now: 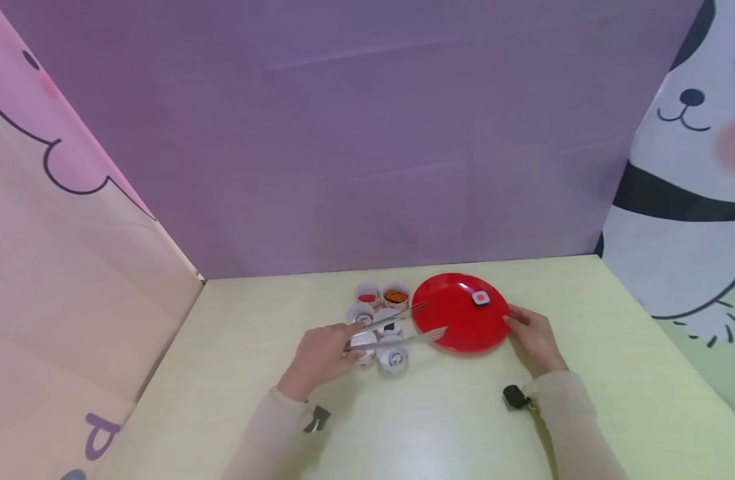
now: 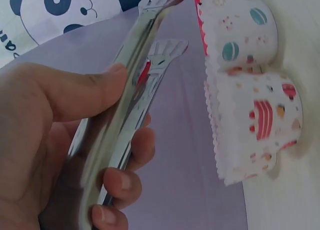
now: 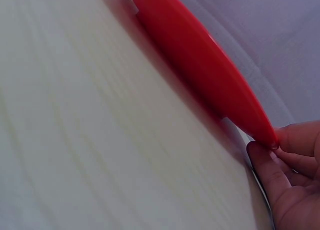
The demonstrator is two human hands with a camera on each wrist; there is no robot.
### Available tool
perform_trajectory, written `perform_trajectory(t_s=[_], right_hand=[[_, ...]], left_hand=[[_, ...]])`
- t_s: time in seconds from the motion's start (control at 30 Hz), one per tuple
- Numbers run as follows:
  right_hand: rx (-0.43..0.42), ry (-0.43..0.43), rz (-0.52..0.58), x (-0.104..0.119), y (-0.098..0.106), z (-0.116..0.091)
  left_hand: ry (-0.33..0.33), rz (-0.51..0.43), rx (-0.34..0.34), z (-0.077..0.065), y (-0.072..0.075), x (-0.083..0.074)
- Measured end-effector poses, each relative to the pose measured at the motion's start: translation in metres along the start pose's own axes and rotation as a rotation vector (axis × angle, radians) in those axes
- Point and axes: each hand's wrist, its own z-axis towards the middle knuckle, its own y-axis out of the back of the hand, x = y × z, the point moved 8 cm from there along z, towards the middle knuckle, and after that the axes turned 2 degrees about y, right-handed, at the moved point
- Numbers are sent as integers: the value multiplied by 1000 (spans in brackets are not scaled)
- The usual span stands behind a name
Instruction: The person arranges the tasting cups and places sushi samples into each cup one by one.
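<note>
My left hand grips a pair of metal tongs, thumb on one arm and fingers curled round the other. The fork-shaped tips of the tongs stand apart with nothing between them, reaching toward the left edge of a red plate. One sushi roll piece, white with an orange centre and dark rim, lies on the plate. At the plate's right rim, my right hand pinches the edge between thumb and fingers. Several paper cups with printed patterns stand below the tongs, partly hidden by them in the head view.
The back cups hold red and orange pieces; a front cup holds another roll piece. A purple backdrop closes off the table's far edge. Printed panels stand at both sides.
</note>
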Motion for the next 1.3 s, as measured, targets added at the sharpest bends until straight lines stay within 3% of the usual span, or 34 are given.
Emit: perform_trajectory(t_s=[0.23, 0.57, 0.93, 1.13, 1.3], right_hand=[[-7, 5, -48, 3, 1, 2], [5, -19, 20, -5, -1, 0], [5, 44, -34, 1, 2, 3], [2, 45, -32, 2, 1, 3], [-6, 51, -28, 5, 2, 0]], left_hand=[[51, 6, 33, 15, -7, -12], [154, -71, 133, 36, -21, -38], [174, -202, 197, 54, -39, -64], [161, -229, 170, 60, -44, -72], [216, -230, 196, 66, -51, -74]])
